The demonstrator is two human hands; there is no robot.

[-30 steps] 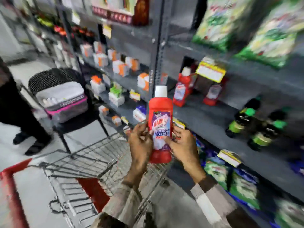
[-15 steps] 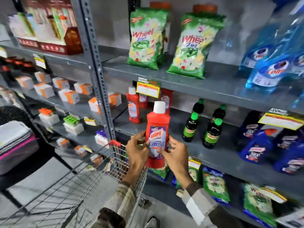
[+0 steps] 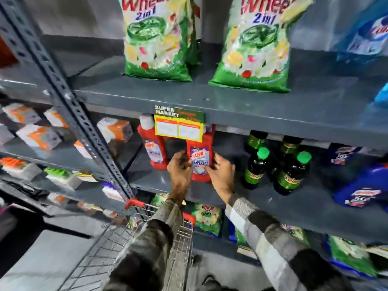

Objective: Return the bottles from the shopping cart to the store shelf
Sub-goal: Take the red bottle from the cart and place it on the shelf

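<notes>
A red bathroom-cleaner bottle (image 3: 199, 158) with a purple label stands upright on the grey middle shelf (image 3: 231, 196), its cap hidden behind a yellow price tag (image 3: 178, 128). My left hand (image 3: 179, 172) wraps its left side and my right hand (image 3: 220, 175) its right side; both grip it. A second red bottle (image 3: 152, 147) with a white cap stands just to the left on the same shelf. The wire shopping cart (image 3: 134, 234) sits below my arms, against the shelf front.
Several dark bottles with green caps (image 3: 257, 168) stand right of my hands. Green detergent bags (image 3: 156, 38) fill the shelf above. Blue pouches (image 3: 361, 185) lie at far right. A slotted steel upright (image 3: 69, 106) divides off the left bay of small boxes (image 3: 37, 135).
My hands have carried the red bottle forward from above the cart onto the middle shelf, under the price tag. My view has moved closer to the shelf.
</notes>
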